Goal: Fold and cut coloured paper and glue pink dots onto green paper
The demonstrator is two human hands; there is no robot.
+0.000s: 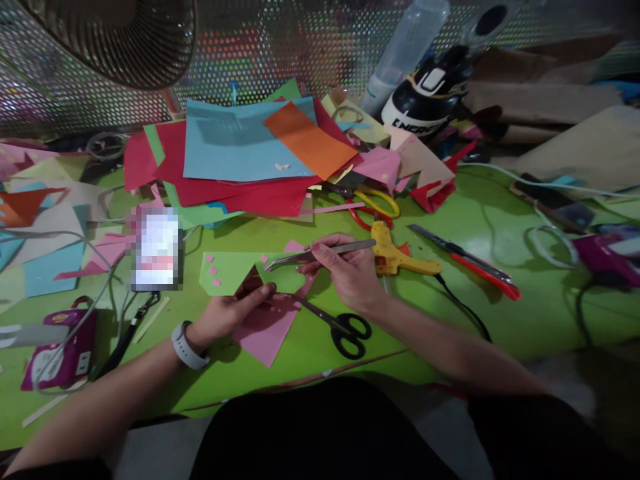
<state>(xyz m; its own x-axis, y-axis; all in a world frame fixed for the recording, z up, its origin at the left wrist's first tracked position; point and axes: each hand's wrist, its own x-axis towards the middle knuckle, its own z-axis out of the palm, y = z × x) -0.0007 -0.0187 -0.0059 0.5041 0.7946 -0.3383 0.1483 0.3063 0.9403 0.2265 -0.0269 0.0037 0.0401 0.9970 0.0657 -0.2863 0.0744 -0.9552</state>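
Note:
My right hand [350,270] is closed around metal tweezers [345,249], whose bent tips point left, close to a small pink paper square [264,259]. Between the thumb and fingers of my left hand [243,308] is a light green paper [225,273] with a notched lower edge. Several tiny pink squares sit on its left part. Under and beside my left hand lies a pink paper sheet [267,337]. Black-handled scissors [333,323] rest on the table with their blades toward my left hand; the blade tips are partly hidden.
A yellow glue gun [400,257] and a red utility knife [470,263] lie to the right. Behind are stacked coloured papers [225,147], more scissors [373,203] and a black bottle [425,93]. A phone [157,250] stands left, below a fan [120,40].

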